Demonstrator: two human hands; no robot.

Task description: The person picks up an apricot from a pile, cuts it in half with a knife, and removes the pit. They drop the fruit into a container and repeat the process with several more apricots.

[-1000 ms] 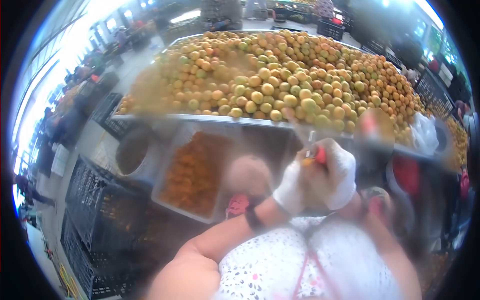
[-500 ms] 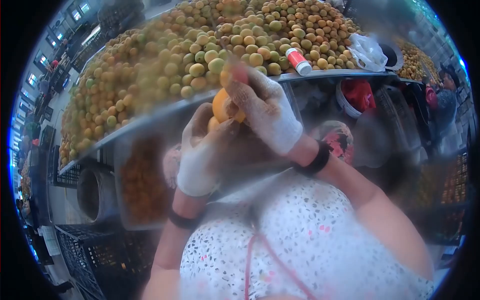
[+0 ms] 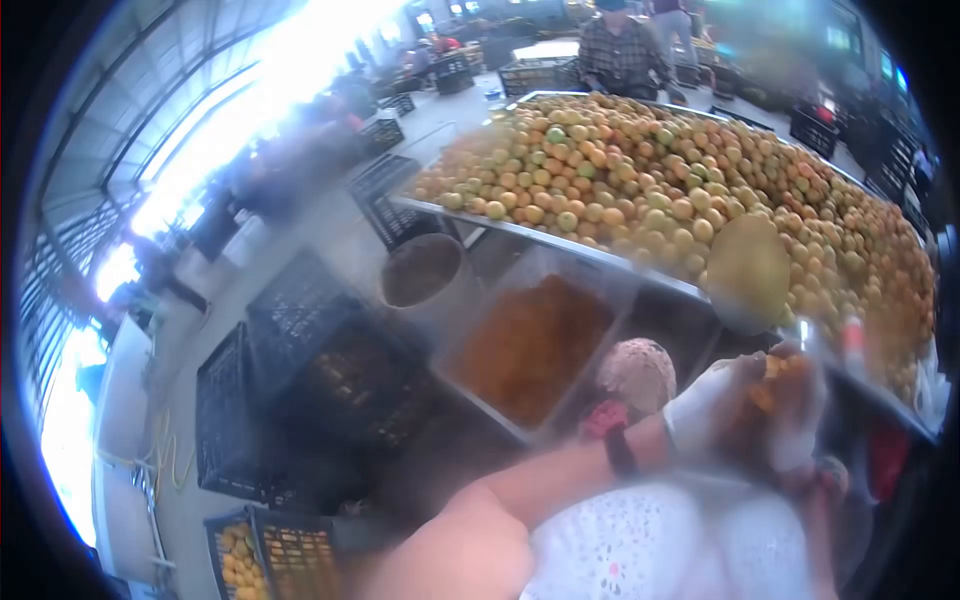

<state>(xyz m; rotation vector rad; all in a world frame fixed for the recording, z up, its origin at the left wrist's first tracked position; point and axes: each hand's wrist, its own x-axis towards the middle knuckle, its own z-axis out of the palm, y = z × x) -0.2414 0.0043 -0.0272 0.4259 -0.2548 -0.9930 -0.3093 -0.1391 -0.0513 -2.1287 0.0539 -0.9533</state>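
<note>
Both hands wear white gloves with brown stains and are close together at the right, beside the front edge of a metal table (image 3: 600, 254) heaped with small yellow-orange fruit (image 3: 600, 170). My left hand (image 3: 715, 405) is bent around something orange (image 3: 775, 385), which looks like fruit; blur hides its outline. My right hand (image 3: 805, 410) is against the same orange thing from the other side, its fingers smeared. A clear bin (image 3: 485, 402) holding an orange-brown mass stands left of the hands, below the table edge.
A round bucket (image 3: 425, 275) stands left of the bin. Black crates (image 3: 225, 420) are at the left, and one at the bottom holds yellow fruit (image 3: 240, 565). Beyond the table is a person in a checked shirt (image 3: 622, 55). A red-and-white bottle (image 3: 853, 345) is at the right.
The view has swung left, so the hands now appear farther right and lower. More of the floor, the crates and the person across the table have come into sight.
</note>
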